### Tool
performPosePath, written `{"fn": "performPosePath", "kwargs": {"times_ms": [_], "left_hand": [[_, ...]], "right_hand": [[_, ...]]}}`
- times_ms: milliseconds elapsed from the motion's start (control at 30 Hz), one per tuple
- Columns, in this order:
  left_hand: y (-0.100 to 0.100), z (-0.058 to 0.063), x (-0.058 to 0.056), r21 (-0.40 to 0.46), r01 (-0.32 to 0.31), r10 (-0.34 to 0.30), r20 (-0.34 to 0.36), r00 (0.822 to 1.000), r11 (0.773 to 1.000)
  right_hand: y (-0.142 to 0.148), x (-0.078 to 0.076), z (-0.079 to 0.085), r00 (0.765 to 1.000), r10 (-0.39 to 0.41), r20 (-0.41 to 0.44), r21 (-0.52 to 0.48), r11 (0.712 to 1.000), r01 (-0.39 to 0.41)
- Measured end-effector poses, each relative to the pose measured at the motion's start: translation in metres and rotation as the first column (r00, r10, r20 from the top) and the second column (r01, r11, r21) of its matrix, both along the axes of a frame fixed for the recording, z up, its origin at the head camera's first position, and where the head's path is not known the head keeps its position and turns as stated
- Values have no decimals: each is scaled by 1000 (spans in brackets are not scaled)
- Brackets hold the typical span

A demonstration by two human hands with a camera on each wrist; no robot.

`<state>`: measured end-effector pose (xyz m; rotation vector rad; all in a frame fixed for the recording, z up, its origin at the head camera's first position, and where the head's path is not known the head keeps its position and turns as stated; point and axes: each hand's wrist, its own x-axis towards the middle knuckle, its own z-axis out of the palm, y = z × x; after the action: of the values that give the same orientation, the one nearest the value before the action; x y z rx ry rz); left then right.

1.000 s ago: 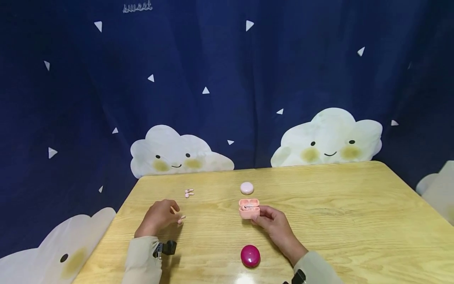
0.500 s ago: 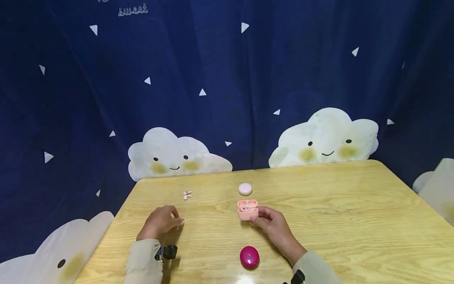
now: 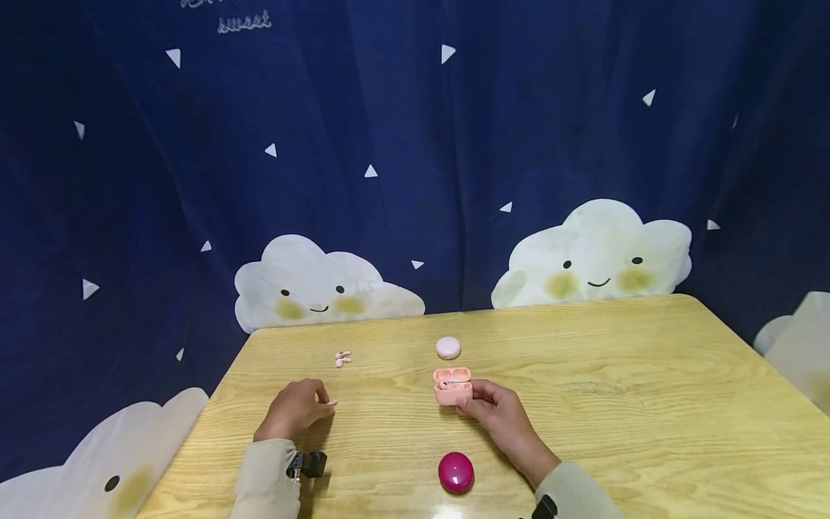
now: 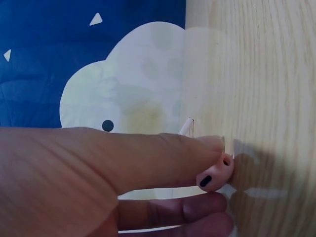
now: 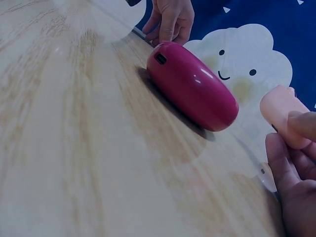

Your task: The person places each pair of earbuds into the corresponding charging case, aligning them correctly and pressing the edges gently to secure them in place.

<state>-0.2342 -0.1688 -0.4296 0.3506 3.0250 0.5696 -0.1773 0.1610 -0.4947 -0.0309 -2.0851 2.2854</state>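
My left hand (image 3: 295, 409) is low over the left part of the table, pinching a pink earbud (image 4: 216, 175) between thumb and fingers. In the left wrist view the earbud's head with its dark vents shows at the fingertips, and its stem pokes out above the thumb. My right hand (image 3: 506, 418) grips a pink earbud case (image 3: 452, 394) by its right side. The case's lid is raised, and one earbud sits in its left slot. Behind this case lies a pale pink round case (image 3: 448, 347), closed.
Nearer to me, a closed magenta round case (image 3: 456, 473) rests on the wooden table (image 3: 616, 389). Two pale pink earbuds (image 3: 340, 363) lie beyond my left hand. A dark blue curtain (image 3: 389, 108) with clouds hangs behind the table.
The earbud by my left hand, largely visible a second ago, is now mostly covered by the thumb and fingers. My right hand and the case stay almost where they were.
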Motion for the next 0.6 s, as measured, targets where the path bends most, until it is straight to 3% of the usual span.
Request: {"fn": "performPosePath", "kwargs": {"times_ms": [300,600], "left_hand": [[0,-4,-1,-5,-6,6,-28,1000,1000],[3,-5,-2,10,-9,9,-7,1000,1000]], "right_hand": [[-1,0,-1,1000,-8,8,2,1000,8],[0,0,0,1000,-11,5,-5,1000,11]]}}
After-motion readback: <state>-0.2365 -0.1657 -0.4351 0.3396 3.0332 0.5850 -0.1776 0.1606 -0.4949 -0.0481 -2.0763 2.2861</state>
